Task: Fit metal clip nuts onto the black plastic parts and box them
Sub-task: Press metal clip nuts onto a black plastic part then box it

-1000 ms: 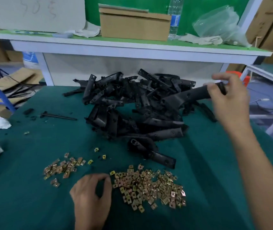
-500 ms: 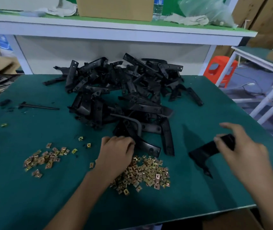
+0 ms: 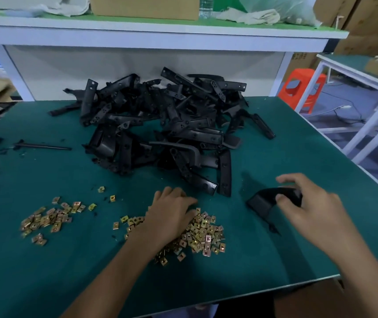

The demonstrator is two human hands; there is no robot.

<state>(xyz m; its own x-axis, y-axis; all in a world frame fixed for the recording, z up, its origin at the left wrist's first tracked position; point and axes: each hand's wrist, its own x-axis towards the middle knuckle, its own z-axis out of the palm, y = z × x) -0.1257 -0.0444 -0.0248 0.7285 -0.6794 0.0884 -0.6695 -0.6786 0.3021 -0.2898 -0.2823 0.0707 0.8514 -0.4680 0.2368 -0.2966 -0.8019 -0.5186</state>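
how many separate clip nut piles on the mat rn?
2. The smaller clip nut pile lies near left; the larger clip nut pile is near centre, partly hidden under the left hand. Some loose strays sit between.

Worktop [image 3: 275,260]: green mat surface, carrying all the parts.
Black plastic parts [image 3: 165,125]: a loose heap at the far middle of the worktop.
Clip nuts [image 3: 204,235]: brass-coloured pile near the front edge; a smaller scatter [image 3: 48,220] lay well apart to the left.
Left hand [image 3: 172,214]: palm down on the larger pile, fingers curled into the nuts.
Right hand [image 3: 309,210]: gripped one curved black part [image 3: 263,200] by its right end, just above the worktop.
Black rod [image 3: 43,146]: lay alone at the left.
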